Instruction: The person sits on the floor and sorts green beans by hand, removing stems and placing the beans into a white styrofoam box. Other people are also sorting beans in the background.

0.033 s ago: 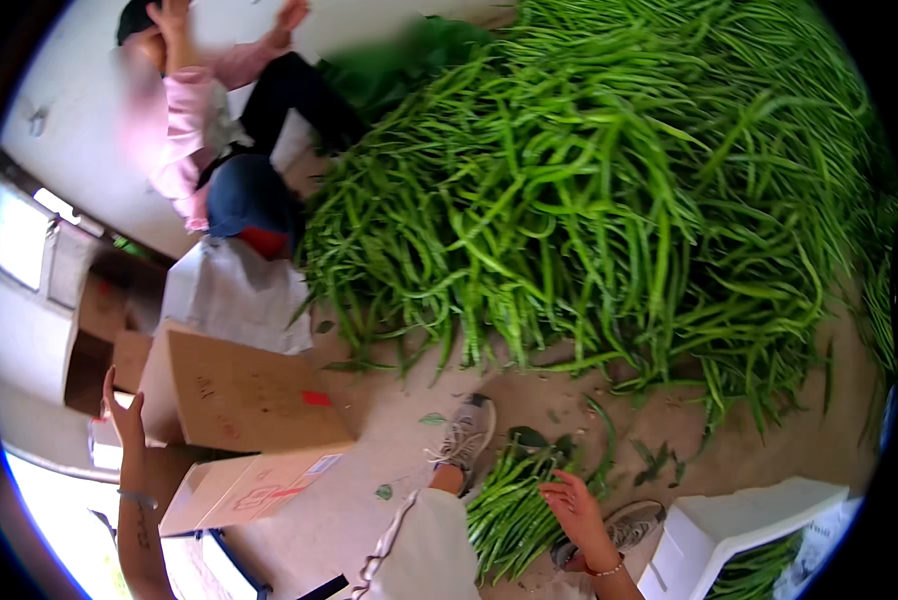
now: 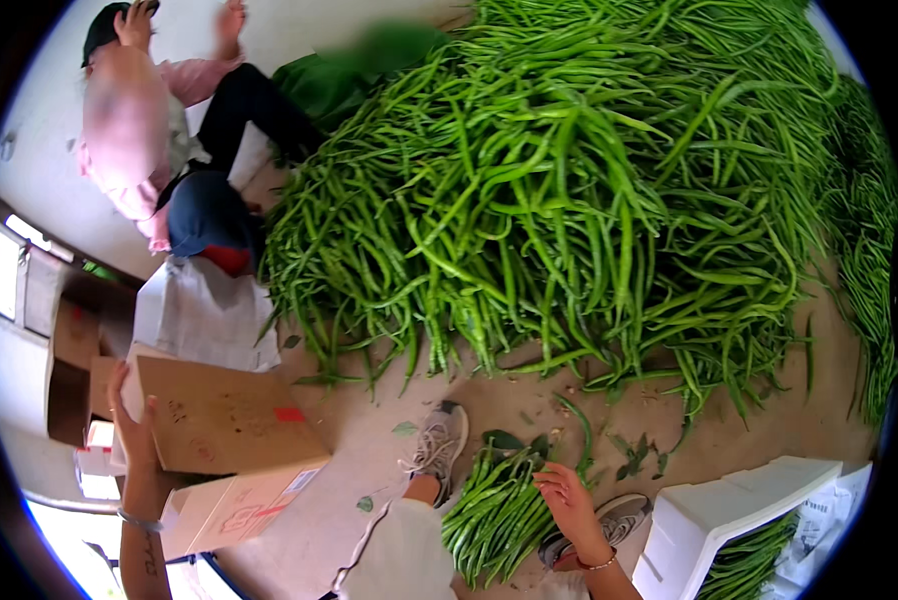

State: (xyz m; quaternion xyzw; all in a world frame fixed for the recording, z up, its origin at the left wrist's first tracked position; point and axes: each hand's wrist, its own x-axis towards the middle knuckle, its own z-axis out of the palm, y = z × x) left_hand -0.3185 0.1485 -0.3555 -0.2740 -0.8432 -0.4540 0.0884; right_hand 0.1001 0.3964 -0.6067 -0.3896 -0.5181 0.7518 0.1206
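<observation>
My left hand (image 2: 137,432) is raised at the left edge of an opened cardboard box (image 2: 239,415), its thumb and fingers apart. Whether it touches the box I cannot tell. My right hand (image 2: 569,505) hovers with loosely spread fingers by a small heap of long green chili peppers (image 2: 494,515) on the floor between my feet, nothing visible in its grasp. Beyond my feet spreads a large pile of the same green peppers (image 2: 549,210). At the lower right a white foam box (image 2: 729,500) holds more peppers, partly hidden by its wall and a whitish wrapper.
At the upper left a person in a pink top (image 2: 124,160) sits beside the pile, hands raised. A white sack (image 2: 209,315) and more cardboard boxes (image 2: 74,340) are at the left. My shoes (image 2: 439,440) stand near loose leaves (image 2: 637,455) on the floor.
My left hand has come closer to the cardboard box and now overlaps its edge. The whole view has shifted, so things appear farther left. My right hand stays by the small heap.
</observation>
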